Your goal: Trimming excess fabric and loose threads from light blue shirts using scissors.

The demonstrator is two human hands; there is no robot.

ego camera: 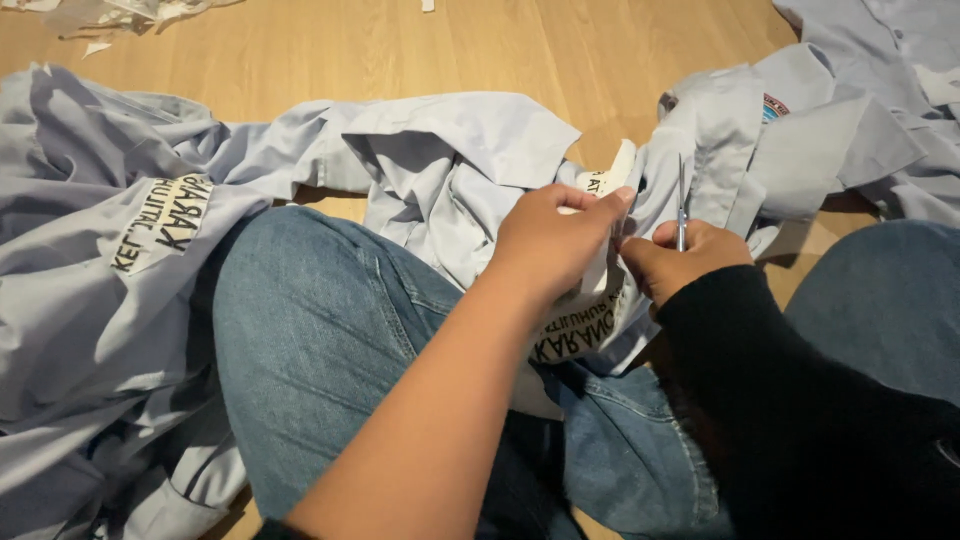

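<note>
— Sitting cross-legged on the wooden floor (560, 60), is the person holding anything?

— Yes. The left hand (550, 245) has its grip pressed together on a white printed label (585, 325) sewn to a pale blue shirt (450, 160), which lies across the knees in blue jeans (320, 330).

— And the right hand (680, 260)?

— It comes out of a black sleeve (790, 400), just right of the left hand and touching it. Its grip is closed around small scissors (681, 200), whose thin blades stand upright against the shirt fabric.

— Are the blades spread?

— I cannot tell; they show only as one narrow line.

— What else lies about?

— More pale blue garments: one heap (90, 260) at the near left with another white label (165, 222), another heap (870, 110) at the far right. White scraps (110, 15) lie at the far left edge of the floor.
</note>
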